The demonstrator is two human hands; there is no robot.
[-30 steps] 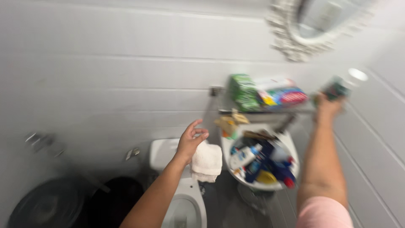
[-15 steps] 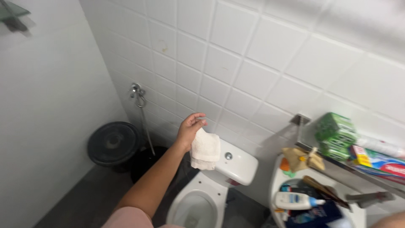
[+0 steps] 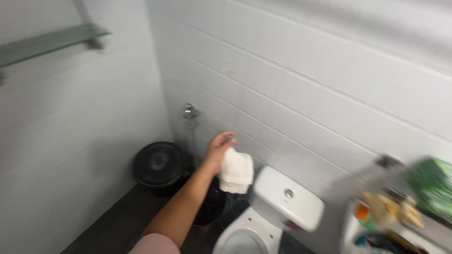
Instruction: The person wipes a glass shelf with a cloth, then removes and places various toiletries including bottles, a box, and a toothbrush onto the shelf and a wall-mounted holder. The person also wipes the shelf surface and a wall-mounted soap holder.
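Observation:
My left hand is raised in front of the white tiled wall and grips a small white cloth, which hangs down from its fingers. The cloth dangles just left of the white toilet cistern, above the floor. My left forearm reaches up from the bottom of the view, with a pink sleeve at its base. My right hand is out of view.
A black lidded bin stands in the corner under a wall tap. The toilet bowl is at the bottom. A green glass shelf hangs upper left. A cluttered sink and green packs sit right.
The view has swung left, away from the sink and mirror toward the corner. My right hand with its bottle left the view. My left hand keeps the cloth.

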